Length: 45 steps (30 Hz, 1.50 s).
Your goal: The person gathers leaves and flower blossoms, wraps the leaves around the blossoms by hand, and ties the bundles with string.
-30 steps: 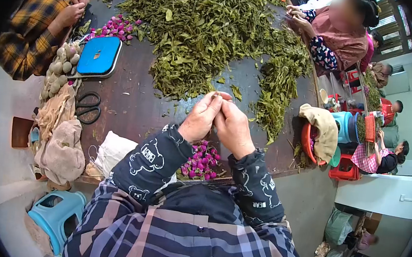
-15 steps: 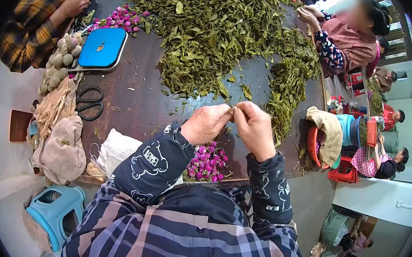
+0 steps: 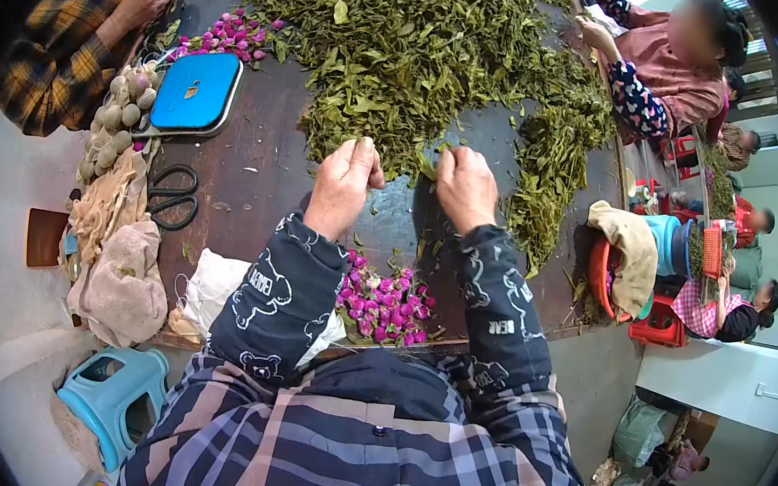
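Note:
A large pile of green tea leaves [image 3: 397, 66] covers the far half of the dark table [image 3: 259, 184]. My left hand [image 3: 346, 185] is closed in a pinch at the pile's near edge; whatever its fingertips hold, if anything, is hidden. To its right, my right hand [image 3: 466, 187] pinches a green leaf [image 3: 426, 165] that sticks out left of the fingers. The two hands are apart, with bare table between them. Between my forearms, near the table's front edge, lies a heap of pink flower buds [image 3: 386, 301].
On the left are a blue-topped scale [image 3: 196, 91], black-handled scissors [image 3: 171, 196], wrapped round bundles [image 3: 115, 118], cloths [image 3: 123, 278] and a white bag [image 3: 214, 284]. A narrower leaf heap [image 3: 550, 174] lies right. Co-workers [image 3: 663, 73] sit around; a red basin [image 3: 603, 273] stands off the right edge.
My hands were together at the fingertips and have moved apart and farther forward. A green leaf now shows at my right fingertips. The co-worker at the right has shifted slightly.

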Motion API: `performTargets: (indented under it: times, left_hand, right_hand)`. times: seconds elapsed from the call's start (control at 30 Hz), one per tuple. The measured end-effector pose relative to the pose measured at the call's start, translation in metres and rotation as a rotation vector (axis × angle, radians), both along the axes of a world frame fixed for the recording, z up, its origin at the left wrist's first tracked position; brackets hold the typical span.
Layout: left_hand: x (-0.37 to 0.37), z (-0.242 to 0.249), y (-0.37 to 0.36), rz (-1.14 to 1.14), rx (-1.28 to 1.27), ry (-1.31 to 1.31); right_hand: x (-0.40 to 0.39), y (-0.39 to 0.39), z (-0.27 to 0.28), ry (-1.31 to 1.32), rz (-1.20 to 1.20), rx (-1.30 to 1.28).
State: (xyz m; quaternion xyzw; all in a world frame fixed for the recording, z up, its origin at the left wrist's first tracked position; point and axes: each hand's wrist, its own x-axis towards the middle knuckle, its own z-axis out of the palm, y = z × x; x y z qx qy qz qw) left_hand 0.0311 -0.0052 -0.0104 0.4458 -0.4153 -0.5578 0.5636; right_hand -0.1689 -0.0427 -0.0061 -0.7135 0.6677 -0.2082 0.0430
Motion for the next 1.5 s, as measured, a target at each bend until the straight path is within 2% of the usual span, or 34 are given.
performTargets:
  times: [0.17,0.3,0.47,0.67,0.8,0.97,1.17,1.3,1.33,1.47,1.5]
  left_hand:
    - [-0.009,0.003,0.006,-0.090,0.130,-0.106]
    - [-0.006,-0.014,0.003,-0.272,0.007,-0.415]
    - [-0.010,-0.011,0.006,-0.128,-0.060,-0.480]
    - [-0.013,-0.017,0.003,-0.035,-0.046,-0.348]
    - [-0.017,0.004,0.007,0.034,-0.003,-0.178]
    - [-0.018,0.002,0.009,-0.028,-0.071,-0.182]
    - [-0.032,0.002,0.014,-0.076,-0.061,-0.084]
    - [-0.033,0.006,0.017,-0.385,0.320,0.379]
    - [-0.032,0.007,0.017,-0.391,0.322,0.377]
    - [-0.025,0.008,0.017,-0.531,0.261,0.176]
    - [-0.026,0.008,0.018,-0.530,0.265,0.179]
  right_hand:
    - [0.036,-0.002,-0.018,0.065,-0.008,-0.055]
    - [0.022,0.006,-0.023,0.077,0.004,0.079]
    - [-0.011,0.037,0.000,0.178,-0.138,0.268]
    - [-0.044,0.058,0.018,0.038,0.018,0.440]
    - [-0.049,0.054,0.036,0.133,0.008,0.318]
    - [-0.022,0.044,0.034,0.302,0.125,0.308]
    - [-0.007,0.036,0.025,0.261,0.161,0.316]
    - [-0.007,0.032,0.030,-0.146,0.400,0.006]
    - [-0.007,0.033,0.033,-0.147,0.394,0.005]
    - [-0.012,0.045,0.050,-0.505,0.519,0.126]
    - [-0.017,0.048,0.056,-0.627,0.464,0.163]
